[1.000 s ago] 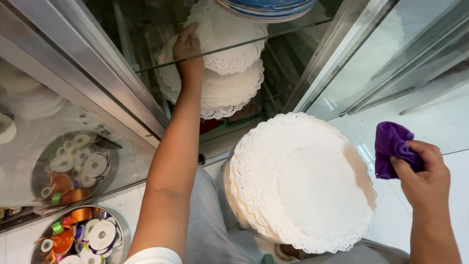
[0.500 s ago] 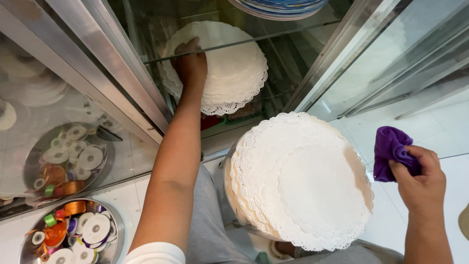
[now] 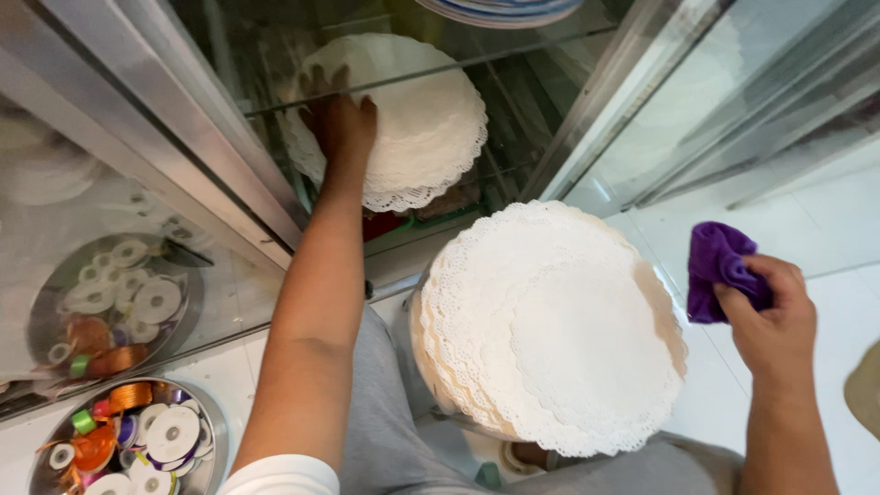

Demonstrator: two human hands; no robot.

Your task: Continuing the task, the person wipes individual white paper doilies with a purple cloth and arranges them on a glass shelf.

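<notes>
1. The glass cabinet [image 3: 587,137] is the biggest thing here. It has metal frames and a glass shelf [image 3: 513,55] inside. Its door looks slid open in the middle.
2. A big stack of white paper doilies [image 3: 559,330] sits on the person's lap, in front of the cabinet's open side. The lacy edges look neat and round.
3. A second, smaller stack of doilies [image 3: 412,128] lies inside the cabinet, just under the glass shelf, near its left edge.
4. The left hand [image 3: 341,124] reaches into the cabinet. It lies flat with fingers spread and presses down on the left side of the smaller stack. I think this stack is being set in place on the cabinet floor, or slid along it. The next move would need a gentle push or lift, so the thin paper does not bend.
5. The right hand [image 3: 770,316] is out over the white floor, well apart from the stacks. Its fingers are curled tight around a purple cloth [image 3: 720,266].
6. A round metal tin [image 3: 137,440] sits at the bottom left, by the cabinet's front edge. It holds rolls of ribbon [image 3: 170,431] in white, orange, green and purple. The glass above it shows a mirror picture of it.
7. Some blue-rimmed plates [image 3: 500,9] peek in at the top, on the glass shelf.
</notes>
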